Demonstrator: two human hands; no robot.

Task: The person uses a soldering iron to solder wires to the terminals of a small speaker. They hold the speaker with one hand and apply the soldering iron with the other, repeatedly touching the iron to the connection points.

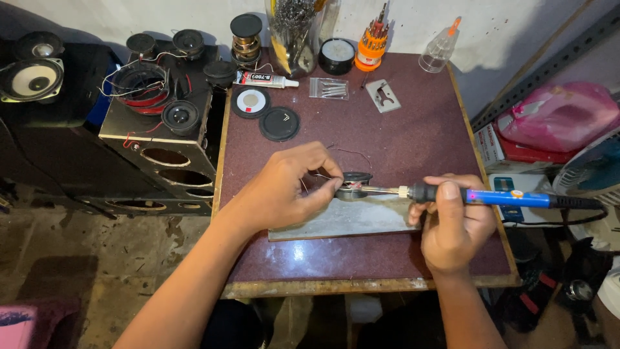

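Head view (the only one): left hand (284, 190) is pinched shut on a thin wire (352, 152), fingertips (334, 185) pressed right up against the small speaker (354, 183). The speaker sits on a pale slab (349, 223) near the middle of the bench (413, 129). Right hand (452, 226) is clenched round the soldering iron (497, 198), thumb on top of the black collar, blue handle running out to the right away from the speaker. The iron's metal tip meets the speaker's near edge, touching or all but touching; can't tell which w/ the fingers in front.

Doing this well, as I judge it: keep the tip flat on the joint, hold the wire dead steady, and keep the fingertips back from the hot end (they look v. close). Resting the right wrist on the bench edge would steady the iron.

Pose: left forearm comes in from lower left, wrist bent, knuckles up. Right forearm rises straight from the bench's front edge, fist upright.

Beyond the speaker, toward the wall: two black discs (279, 123), a glue tube (266, 79), a bag of bits (329, 88), a screwdriver set (372, 44). Left of the speaker, off the bench: a speaker cabinet (161, 139).
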